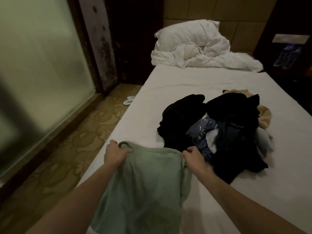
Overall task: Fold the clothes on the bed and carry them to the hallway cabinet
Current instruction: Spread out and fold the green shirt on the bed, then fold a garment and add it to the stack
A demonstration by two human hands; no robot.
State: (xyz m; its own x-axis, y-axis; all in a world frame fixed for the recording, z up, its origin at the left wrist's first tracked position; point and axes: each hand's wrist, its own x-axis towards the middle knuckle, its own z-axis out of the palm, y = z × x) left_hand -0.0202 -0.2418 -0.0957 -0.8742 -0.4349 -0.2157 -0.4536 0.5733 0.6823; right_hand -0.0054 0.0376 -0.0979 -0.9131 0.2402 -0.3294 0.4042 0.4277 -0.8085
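A pale green garment (143, 183) lies stretched over the near left corner of the white bed (185, 85). My left hand (114, 153) grips its far left corner, beside a dark collar band. My right hand (194, 156) grips its far right corner. To the right of my hands is a heap of unfolded clothes (214, 130): black pieces, a blue patterned one, a grey one and a beige one at the back.
A white pillow (187, 33) and a crumpled white duvet (211, 59) lie at the head of the bed. White slippers (129, 100) sit on the patterned carpet left of the bed. A frosted glass wall (42, 65) runs along the left.
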